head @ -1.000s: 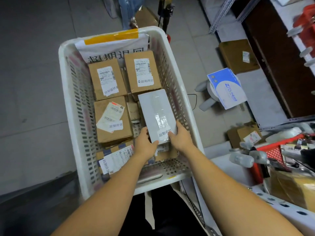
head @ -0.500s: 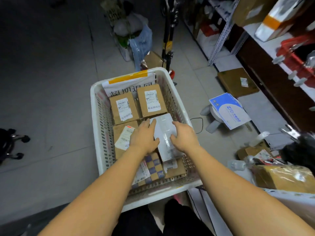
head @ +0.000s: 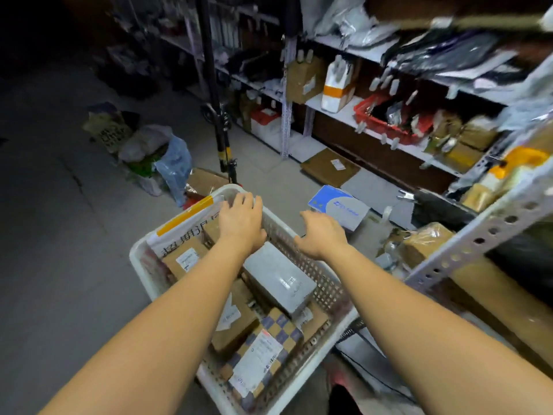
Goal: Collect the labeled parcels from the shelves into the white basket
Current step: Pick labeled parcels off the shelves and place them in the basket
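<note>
Two released grips are seen: left grip (head: 241,221) over the basket (head: 136,259), right grip (head: 321,236) nearer the shelf parcels (head: 302,79) ahead-right.

White basket (head: 140,259), grey parcel (head: 278,280), blue-and-tan checkered parcel (head: 279,324), red bin (head: 386,127)

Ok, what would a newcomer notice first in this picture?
Centre frame, a white lattice plastic basket packed with labelled brown cardboard parcels, a grey rectangular parcel lying on top near its right wall. The left hand is spread over the basket's far end and the right hand hangs open just outside the right wall. Cluttered metal shelves with a red plastic crate fill the upper right.
</note>
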